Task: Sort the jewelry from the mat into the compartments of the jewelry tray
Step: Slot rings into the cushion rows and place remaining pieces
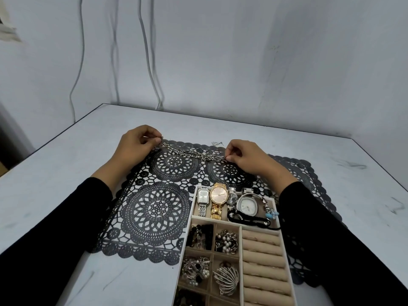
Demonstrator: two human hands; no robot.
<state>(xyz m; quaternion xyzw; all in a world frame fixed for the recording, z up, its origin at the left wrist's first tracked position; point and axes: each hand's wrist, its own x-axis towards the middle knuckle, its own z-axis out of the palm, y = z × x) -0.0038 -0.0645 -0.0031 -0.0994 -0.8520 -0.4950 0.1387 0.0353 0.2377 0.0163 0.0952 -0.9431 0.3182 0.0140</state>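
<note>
Wall [242, 51]: pale grey, fills the upper half of the frame; thin cables [145, 51] hang down it at upper centre.
Counter [55, 173]: pale marbled top, running from mid-frame to the lower edge.
Mat [159, 208]: black lace-pattern sheet with round medallions, lying flat on the counter at centre.
Sleeves: black; the left sleeve [55, 228] comes in from the lower left, the right sleeve [331, 239] from the lower right.
Jewelry tray [187, 235]: white-walled with beige lining, lower centre-right, lying on the near right part of the mat.
Ring rolls [262, 266]: beige padded rows in the tray's right-hand column.
Watch compartment: the tray's far row holds a silver rectangular watch [202, 196], a gold watch [218, 195], an oval silver watch [247, 206] and a black cord bracelet [249, 219].
Small compartments: left of the ring rolls, holding mixed pieces, among them pearl pieces [226, 240] and a silver wire piece [227, 278].
Left hand [136, 144]: at the mat's upper left corner, fingers curled, thumb and fingers pinching one end of the chain.
Right hand [245, 155]: at the mat's far edge, right of centre, fingertips pinching the other end.
Chain [192, 153]: silver links, several strands, stretched between the two hands along the far part of the mat; whether it touches the mat cannot be told.
Small silver piece [217, 143]: at the mat's far edge, just left of the right hand; too small to identify.
</note>
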